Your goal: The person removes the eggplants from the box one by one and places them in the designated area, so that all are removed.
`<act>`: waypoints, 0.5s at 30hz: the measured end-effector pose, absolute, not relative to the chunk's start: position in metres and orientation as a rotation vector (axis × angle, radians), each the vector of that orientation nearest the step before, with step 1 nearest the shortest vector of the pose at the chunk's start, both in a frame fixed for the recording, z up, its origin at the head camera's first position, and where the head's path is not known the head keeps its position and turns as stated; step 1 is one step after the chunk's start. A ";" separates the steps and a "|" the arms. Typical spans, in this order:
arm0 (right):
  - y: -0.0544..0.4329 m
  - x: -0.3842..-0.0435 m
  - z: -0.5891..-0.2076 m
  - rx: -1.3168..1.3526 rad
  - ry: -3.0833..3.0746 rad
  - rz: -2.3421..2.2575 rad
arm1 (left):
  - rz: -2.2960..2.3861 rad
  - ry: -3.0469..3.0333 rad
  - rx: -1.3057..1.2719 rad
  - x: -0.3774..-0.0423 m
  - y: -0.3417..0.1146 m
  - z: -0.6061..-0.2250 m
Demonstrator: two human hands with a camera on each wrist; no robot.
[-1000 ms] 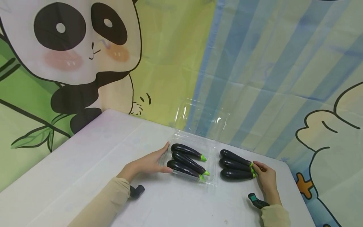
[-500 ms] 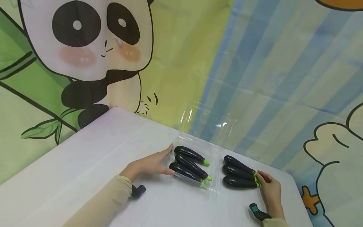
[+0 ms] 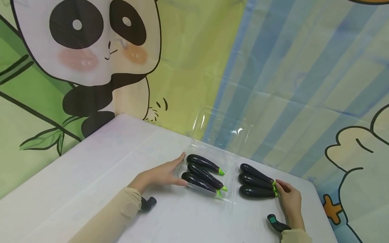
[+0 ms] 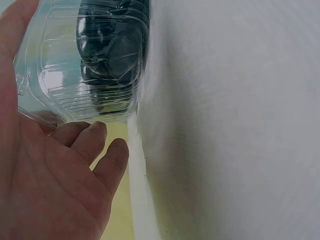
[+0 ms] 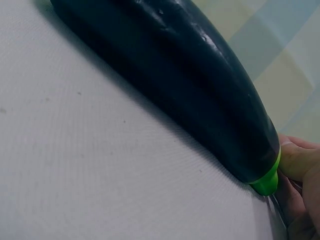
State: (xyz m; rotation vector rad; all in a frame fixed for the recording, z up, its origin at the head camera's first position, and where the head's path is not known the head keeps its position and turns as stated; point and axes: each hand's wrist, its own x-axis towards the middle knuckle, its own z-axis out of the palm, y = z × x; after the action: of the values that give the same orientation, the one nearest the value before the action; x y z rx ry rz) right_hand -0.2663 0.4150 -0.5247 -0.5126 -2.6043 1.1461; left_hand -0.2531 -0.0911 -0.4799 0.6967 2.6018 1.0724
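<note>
A clear plastic clamshell box (image 3: 232,168) stands on the white table with its lid (image 3: 223,126) raised at the back. Three dark purple eggplants (image 3: 202,165) with green stem ends lie inside. My left hand (image 3: 159,173) grips the box's left side, thumb at the near corner and fingers at the far one. In the left wrist view its fingers lie along the box wall (image 4: 60,70). Three more eggplants (image 3: 255,192) lie side by side right of the box. My right hand (image 3: 290,199) pinches at their green stem ends; the near eggplant (image 5: 170,85) partly hides its fingers.
The white table (image 3: 194,222) meets a printed cloth backdrop (image 3: 273,84) close behind the box. A dark wrist-camera mount (image 3: 149,204) sits at the left cuff, another mount (image 3: 277,223) at the right.
The head view has shifted slightly. Both hands keep nearly the same positions against the box and the eggplants.
</note>
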 end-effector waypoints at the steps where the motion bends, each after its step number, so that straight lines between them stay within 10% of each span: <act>1: 0.415 -0.267 -0.525 -0.511 -2.602 1.148 | 1.078 2.601 0.700 -0.253 -0.091 -0.480; 15: 0.415 -0.268 -0.525 -0.527 -2.594 1.173 | 1.085 2.596 0.695 -0.252 -0.091 -0.478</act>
State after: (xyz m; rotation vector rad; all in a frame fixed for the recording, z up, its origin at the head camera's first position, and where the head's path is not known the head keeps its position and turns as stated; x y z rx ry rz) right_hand -0.2678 0.4148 -0.5250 -0.5271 -2.5940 1.1728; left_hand -0.2516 -0.0912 -0.4776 0.6950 2.5959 1.0850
